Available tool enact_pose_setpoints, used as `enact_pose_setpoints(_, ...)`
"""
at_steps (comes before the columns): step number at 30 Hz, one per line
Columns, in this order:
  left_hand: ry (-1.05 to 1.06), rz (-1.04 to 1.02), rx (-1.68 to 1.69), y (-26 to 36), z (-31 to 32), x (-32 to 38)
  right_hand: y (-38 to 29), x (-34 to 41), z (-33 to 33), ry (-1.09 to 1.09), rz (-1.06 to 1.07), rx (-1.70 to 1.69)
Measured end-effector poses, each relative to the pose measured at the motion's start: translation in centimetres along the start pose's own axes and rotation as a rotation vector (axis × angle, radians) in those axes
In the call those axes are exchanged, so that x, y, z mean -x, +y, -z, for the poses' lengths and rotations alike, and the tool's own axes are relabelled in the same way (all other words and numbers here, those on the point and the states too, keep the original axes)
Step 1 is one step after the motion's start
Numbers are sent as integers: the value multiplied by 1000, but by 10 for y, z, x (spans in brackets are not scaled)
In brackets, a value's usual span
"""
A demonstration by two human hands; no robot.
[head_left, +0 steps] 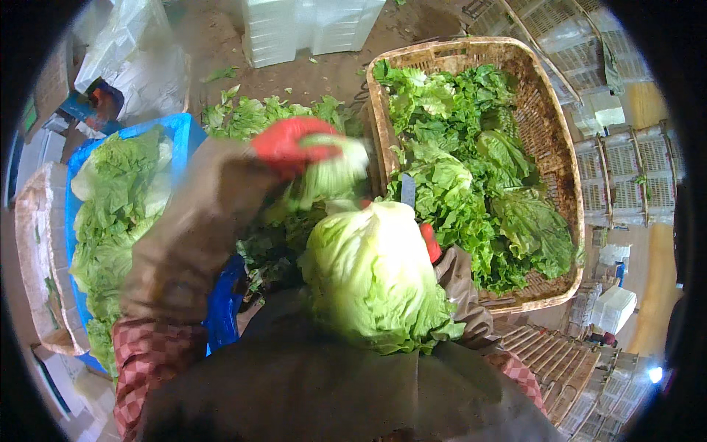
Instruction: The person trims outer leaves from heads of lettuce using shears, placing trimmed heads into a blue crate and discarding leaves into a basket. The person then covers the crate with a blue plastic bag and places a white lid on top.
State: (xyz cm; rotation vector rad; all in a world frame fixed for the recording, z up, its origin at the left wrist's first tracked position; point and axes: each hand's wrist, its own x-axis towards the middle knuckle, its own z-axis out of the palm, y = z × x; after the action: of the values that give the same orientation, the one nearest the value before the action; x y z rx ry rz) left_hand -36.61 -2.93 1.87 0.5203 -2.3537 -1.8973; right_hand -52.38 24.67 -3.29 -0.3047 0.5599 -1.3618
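My left hand (296, 146), in a red glove and blurred by motion, is shut on a loose lettuce leaf (334, 168) above the leaves before me. A large pale-green lettuce head (381, 271) is in front of my apron. Only part of my right hand (429, 243), also gloved in red, shows at the right side of that head; the rest is hidden behind it. A knife blade (408, 190) sticks up just beyond the head, near my right hand. The head hides the knife's handle and what holds it.
A dirty plastic basket (571, 221) with lettuce stands at the right. At the left is a blue crate (190, 135) full of lettuce, beside a whitish foam box (55, 265). Loose leaves (248, 119) lie on the ground ahead, below white foam boxes (309, 30). Stacked crates (624, 174) are at the far right.
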Motion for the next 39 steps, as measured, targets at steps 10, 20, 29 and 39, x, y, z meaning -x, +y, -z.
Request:
enact_pose_setpoints(10,91,-54,937,-27,-76,41,-54,-25,-90,271,160,854)
enact_pose_setpoints(20,-50,-84,1048,-67,-119,98,-95,8,-125,305,143,2247)
enact_pose_setpoints(29,-137,-45,1109,-35,-132,96,-94,-25,-120,396,-322,2595)
enact_pose_setpoints(39,-197,-24,868,-39,-79,68,-107,-22,-122,97,38,2101)
